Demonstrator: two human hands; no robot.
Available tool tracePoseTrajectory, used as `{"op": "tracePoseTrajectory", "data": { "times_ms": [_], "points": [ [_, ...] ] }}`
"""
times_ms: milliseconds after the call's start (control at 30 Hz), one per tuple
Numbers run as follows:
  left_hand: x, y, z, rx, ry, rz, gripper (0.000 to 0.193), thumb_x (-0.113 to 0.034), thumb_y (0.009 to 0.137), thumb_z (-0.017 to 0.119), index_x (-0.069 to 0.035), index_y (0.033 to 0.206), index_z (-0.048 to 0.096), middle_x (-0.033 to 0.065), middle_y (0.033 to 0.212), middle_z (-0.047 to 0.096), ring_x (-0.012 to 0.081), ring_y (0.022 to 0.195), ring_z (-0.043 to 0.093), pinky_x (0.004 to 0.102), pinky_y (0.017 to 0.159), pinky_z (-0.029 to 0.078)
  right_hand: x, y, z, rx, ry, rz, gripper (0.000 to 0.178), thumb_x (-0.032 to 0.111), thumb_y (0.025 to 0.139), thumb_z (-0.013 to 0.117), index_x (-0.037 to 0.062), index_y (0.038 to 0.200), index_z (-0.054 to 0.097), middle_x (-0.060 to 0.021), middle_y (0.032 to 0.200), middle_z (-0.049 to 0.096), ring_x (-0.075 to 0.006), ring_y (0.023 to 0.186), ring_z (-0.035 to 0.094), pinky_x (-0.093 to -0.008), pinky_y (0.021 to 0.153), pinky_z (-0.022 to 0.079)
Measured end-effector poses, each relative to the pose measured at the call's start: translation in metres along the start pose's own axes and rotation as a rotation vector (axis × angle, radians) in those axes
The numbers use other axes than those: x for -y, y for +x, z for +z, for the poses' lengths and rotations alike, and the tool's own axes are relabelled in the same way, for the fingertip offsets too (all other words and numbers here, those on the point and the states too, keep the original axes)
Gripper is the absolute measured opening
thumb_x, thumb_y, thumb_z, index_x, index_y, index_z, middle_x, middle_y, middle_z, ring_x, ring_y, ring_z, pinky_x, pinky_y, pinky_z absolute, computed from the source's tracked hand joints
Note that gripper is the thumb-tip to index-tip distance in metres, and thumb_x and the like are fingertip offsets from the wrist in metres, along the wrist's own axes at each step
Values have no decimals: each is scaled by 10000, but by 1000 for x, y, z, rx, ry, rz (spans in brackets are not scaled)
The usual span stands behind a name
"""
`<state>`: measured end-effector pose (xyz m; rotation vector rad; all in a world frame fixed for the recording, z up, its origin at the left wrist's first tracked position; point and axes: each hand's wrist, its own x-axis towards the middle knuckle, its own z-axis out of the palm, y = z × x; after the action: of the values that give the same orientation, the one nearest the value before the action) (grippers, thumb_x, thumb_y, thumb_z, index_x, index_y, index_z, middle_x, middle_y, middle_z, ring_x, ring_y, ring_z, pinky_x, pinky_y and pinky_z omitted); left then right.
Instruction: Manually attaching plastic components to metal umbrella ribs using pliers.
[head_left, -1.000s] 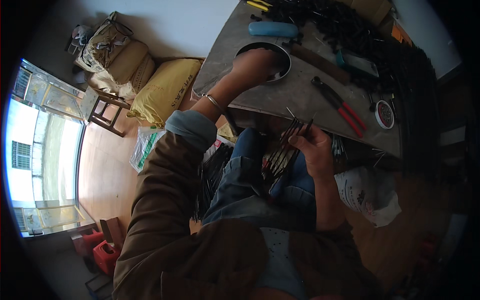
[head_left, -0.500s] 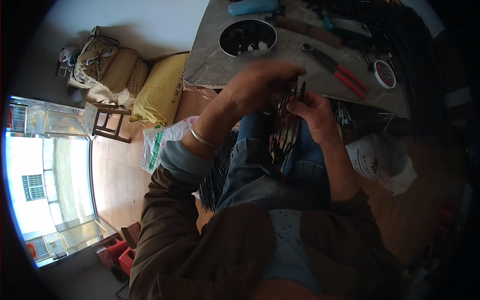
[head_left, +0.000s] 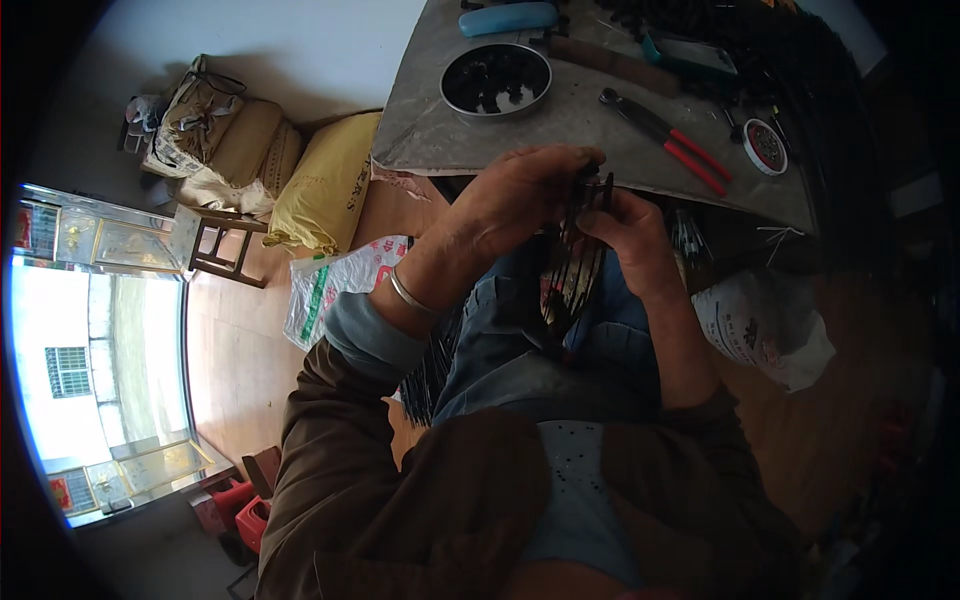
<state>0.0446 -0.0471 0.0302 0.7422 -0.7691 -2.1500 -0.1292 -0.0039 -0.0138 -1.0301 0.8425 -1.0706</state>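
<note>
A bundle of thin dark rods (head_left: pixel 568 282), resembling umbrella ribs, stands upright over my lap, its lower ends near my thighs. My right hand (head_left: pixel 632 238) pinches the bundle near its top, between thumb and fingers. From the left, my left hand (head_left: pixel 515 198) is closed at the bundle's upper end, its fingertips bent around the tops of the rods. Whether a small part sits between those left fingertips is hidden. Just beyond my hands, on the grey table, is a round metal bowl (head_left: pixel 497 108) containing small black pieces.
Red-handled pliers (head_left: pixel 690 165) and a small round tin (head_left: pixel 765 147) lie on the table (head_left: pixel 420 125), with a blue case (head_left: pixel 508 18) farther back. More dark rods (head_left: pixel 432 365) lean beside my left leg. Plastic bags (head_left: pixel 765 330) and yellow sacks (head_left: pixel 335 180) stand on the floor.
My left hand, blurred above the bundle half a second ago, has come down slightly and steadied at the rods' upper ends. My right hand keeps its hold.
</note>
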Motion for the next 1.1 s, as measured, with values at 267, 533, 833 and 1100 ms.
{"op": "tracePoseTrajectory", "data": {
  "times_ms": [267, 533, 833, 1100],
  "points": [
    [1, 0, 4, -84, 67, 43, 140, -220, 894, 635, -85, 887, 600, 1, 794, 598, 82, 681, 558, 228, 605, 443, -2, -1, 1, -1, -1, -16, 101, 108, 858, 686, 32, 906, 639, -13, 755, 641, -77, 648, 594, -218, 599, 465],
    [3, 3, -8, -8, 76, -2, 173, -232, 911, 616, -80, 993, 600, 26, 909, 631, 137, 827, 616, 309, 770, 497, -4, -3, 0, -13, -54, 19, 133, 115, 877, 633, 20, 971, 639, -58, 816, 667, -132, 671, 628, -242, 629, 487],
    [5, 1, 1, -69, 96, 60, 168, -201, 918, 616, -53, 996, 604, 35, 892, 631, 130, 784, 614, 254, 708, 500, 0, -2, 3, -28, -56, 30, 138, 119, 879, 635, 20, 977, 639, -56, 820, 666, -122, 673, 623, -235, 632, 488],
    [7, 4, -3, -53, 85, 43, 208, -220, 916, 623, -32, 1003, 634, 47, 897, 649, 127, 784, 624, 258, 693, 496, 0, -1, 6, -64, -57, 16, 118, 127, 875, 645, 23, 928, 633, -52, 787, 651, -118, 658, 611, -234, 627, 478]
  ]
}}
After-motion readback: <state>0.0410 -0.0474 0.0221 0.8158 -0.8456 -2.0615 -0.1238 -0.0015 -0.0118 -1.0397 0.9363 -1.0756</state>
